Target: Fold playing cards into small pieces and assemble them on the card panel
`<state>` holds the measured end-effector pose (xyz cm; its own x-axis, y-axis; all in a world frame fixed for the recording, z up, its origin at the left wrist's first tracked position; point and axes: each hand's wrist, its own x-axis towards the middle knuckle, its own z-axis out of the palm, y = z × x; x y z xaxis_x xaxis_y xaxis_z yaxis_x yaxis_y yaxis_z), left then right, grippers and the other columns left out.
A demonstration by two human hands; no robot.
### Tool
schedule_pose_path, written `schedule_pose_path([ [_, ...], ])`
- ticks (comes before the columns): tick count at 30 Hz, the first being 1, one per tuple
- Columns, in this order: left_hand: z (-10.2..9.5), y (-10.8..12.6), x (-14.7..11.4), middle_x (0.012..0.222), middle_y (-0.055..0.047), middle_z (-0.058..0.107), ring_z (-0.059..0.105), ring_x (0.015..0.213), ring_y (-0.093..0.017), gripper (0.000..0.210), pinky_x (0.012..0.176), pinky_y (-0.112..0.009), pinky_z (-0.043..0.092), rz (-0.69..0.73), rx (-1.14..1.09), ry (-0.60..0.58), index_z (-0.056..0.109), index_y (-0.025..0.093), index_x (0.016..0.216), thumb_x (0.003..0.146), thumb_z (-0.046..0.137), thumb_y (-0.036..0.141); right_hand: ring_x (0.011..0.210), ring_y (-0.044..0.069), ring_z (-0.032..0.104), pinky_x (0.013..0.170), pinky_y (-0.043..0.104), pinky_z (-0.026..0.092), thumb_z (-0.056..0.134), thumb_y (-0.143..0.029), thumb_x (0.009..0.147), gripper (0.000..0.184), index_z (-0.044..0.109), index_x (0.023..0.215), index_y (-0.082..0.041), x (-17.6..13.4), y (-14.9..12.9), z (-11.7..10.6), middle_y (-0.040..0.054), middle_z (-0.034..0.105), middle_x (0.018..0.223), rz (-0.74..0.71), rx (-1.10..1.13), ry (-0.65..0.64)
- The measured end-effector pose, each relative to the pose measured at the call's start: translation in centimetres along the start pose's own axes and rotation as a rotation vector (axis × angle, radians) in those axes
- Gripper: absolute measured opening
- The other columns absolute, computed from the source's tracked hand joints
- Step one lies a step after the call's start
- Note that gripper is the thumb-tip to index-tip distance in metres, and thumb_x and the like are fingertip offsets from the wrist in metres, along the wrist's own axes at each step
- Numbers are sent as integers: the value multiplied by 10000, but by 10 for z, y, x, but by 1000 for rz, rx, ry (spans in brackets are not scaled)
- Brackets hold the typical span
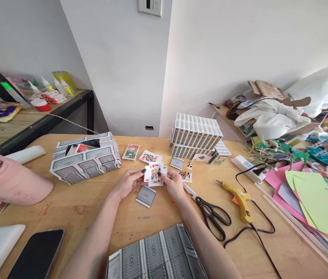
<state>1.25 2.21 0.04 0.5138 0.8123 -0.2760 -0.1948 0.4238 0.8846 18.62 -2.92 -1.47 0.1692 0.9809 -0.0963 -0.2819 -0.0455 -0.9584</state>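
My left hand [130, 182] and my right hand [173, 184] pinch a few overlapping playing cards [154, 176], a face card in front of an ace, over the middle of the table. Just below them a patterned card piece [145, 196] lies back up. Beyond the hands are a queen card [150, 156], a card box [130, 152] and a small back-up piece [177, 162]. Cut card pieces [186, 177] sit beside my right hand. Black-handled scissors [210, 211] lie near my right forearm, their blades pointing towards that hand.
A card-covered box [85, 159] with an opening stands left; another card-covered box [156, 254] is in front of me. Stacked card packs [195, 133] stand at the back. A yellow glue gun [239, 199], power strip [247, 168], phone [37, 254] and coloured paper [321, 201] lie around.
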Motion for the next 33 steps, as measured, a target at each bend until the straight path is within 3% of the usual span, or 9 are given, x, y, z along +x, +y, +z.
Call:
schedule_pose_path([
  [15,-2,2,-2,880,-122,696,649,800,-204,273,734,-330,531,-31,24,-24,673,103,840,663,696,310,654,230,646,597,329,496,682,-451,617,310,605,721,-170,-1,0,1,36,685,658,-9,6,-3],
  [28,10,1,1,929,-107,692,641,794,-185,396,760,-299,492,-13,100,-19,674,117,921,590,743,322,548,184,584,509,276,443,647,-453,634,279,594,633,-180,2,13,-1,16,635,555,-35,-167,92],
  [33,16,0,3,852,-103,699,645,716,-183,347,691,-307,513,-21,153,65,665,103,850,577,751,300,515,161,564,507,268,433,652,-431,627,265,567,616,-180,0,10,1,12,635,578,-23,-138,65],
])
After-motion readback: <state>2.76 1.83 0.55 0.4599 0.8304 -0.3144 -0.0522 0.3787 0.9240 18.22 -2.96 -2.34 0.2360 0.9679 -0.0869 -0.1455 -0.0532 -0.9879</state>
